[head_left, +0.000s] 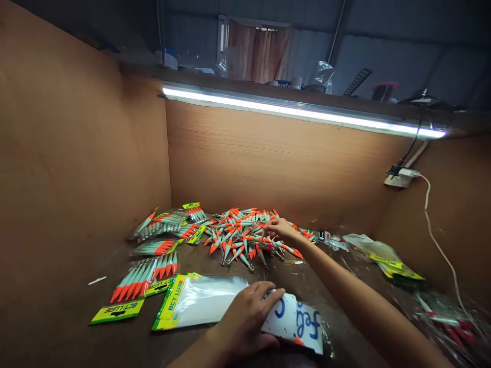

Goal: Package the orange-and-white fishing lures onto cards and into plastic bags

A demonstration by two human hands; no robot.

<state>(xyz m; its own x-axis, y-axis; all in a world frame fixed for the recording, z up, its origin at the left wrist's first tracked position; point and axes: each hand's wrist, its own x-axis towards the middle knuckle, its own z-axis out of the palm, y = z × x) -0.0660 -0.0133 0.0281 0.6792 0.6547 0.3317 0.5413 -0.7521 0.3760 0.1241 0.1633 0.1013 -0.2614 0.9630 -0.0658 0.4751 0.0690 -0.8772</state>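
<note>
Right hand [280,230] nearer, at fishing lures [244,239], axes mixed, can't tell grip; left hand [251,311] clamped on blue-lettered card [294,321].

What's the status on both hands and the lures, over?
Left hand holding white lettered piece. Right hand at lure pile, grip unclear. Lures heaped loosely, crisscrossed. Plastic bags beside left hand; nothing visible blocking right.

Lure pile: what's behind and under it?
Behind the lure pile: brown back panel. Beneath: dark tabletop shows around its edges, but anything under the pile is covered. Right hand hides some of it.
</note>
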